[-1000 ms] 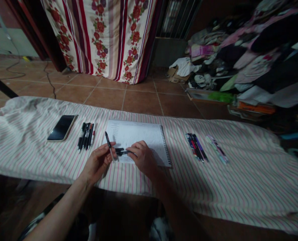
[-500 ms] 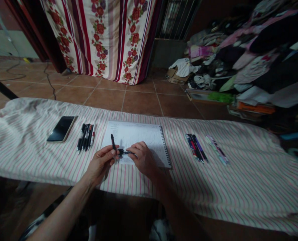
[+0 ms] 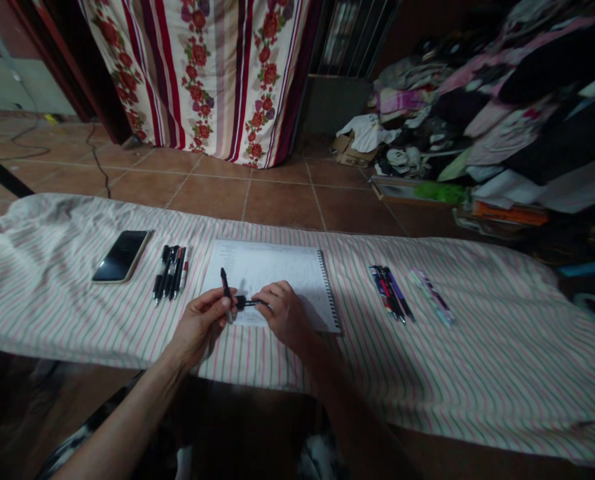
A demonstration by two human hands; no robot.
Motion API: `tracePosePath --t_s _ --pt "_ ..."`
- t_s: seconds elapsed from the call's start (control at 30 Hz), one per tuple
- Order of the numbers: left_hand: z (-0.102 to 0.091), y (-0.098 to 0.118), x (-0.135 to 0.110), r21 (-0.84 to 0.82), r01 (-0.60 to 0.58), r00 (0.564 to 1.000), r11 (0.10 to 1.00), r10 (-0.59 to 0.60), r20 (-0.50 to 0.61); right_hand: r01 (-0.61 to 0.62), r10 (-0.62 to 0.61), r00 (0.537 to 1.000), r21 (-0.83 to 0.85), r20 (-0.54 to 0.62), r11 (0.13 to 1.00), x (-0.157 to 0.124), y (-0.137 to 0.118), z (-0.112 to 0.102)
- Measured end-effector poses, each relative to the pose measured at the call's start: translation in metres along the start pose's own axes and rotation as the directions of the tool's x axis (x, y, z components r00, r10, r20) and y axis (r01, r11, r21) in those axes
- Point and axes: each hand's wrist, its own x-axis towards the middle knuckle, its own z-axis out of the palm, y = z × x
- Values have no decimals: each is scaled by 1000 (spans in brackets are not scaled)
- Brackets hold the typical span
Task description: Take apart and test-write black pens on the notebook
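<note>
My left hand point(image 3: 200, 325) pinches a black pen point(image 3: 224, 283) that points up and away from me. My right hand point(image 3: 285, 313) is closed on a small black pen part point(image 3: 245, 303) lying level, its end close to the pen. Both hands hover over the near edge of an open spiral notebook point(image 3: 277, 270) on the striped cloth point(image 3: 477, 360).
A black phone point(image 3: 121, 255) and a bunch of black pens point(image 3: 171, 271) lie left of the notebook. More pens point(image 3: 391, 293) and a pale pen point(image 3: 431, 296) lie to its right. Tiled floor, a flowered curtain point(image 3: 212, 73) and piled clothes point(image 3: 482, 107) are beyond.
My left hand has tipped the pen from leaning left to nearly upright and brought it closer to the part in my right hand.
</note>
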Motion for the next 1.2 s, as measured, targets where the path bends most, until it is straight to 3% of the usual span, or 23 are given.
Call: tracePosePath --t_s 0.17,0.37,0.5,0.57,0.7,0.93,1.1,1.2 --pt "-7 6 4 -51 -35 999 998 33 -31 -21 22 999 25 -25 999 1 0 0" --pt "-11 10 7 -152 2 998 988 -11 -61 -71 72 997 61 -19 996 1 0 -1" --pt "-10 9 6 -167 8 999 986 -16 -47 -199 223 972 250 -73 948 4 -3 -3" --pt "-8 9 5 -173 20 998 985 -29 -51 -270 334 940 435 -76 859 7 -3 -4" --pt "-1 10 5 -218 48 991 975 -73 -110 -325 472 881 771 36 548 11 -6 -7" --pt "15 10 8 -363 62 980 930 -125 -152 -289 612 769 955 186 73 13 -12 -12" --pt "20 9 10 -409 41 985 911 -106 -135 -233 659 718 969 225 -77 13 -12 -13" --pt "21 5 13 -412 14 986 911 -81 -145 -260 685 672 956 280 -136 13 -13 -15"
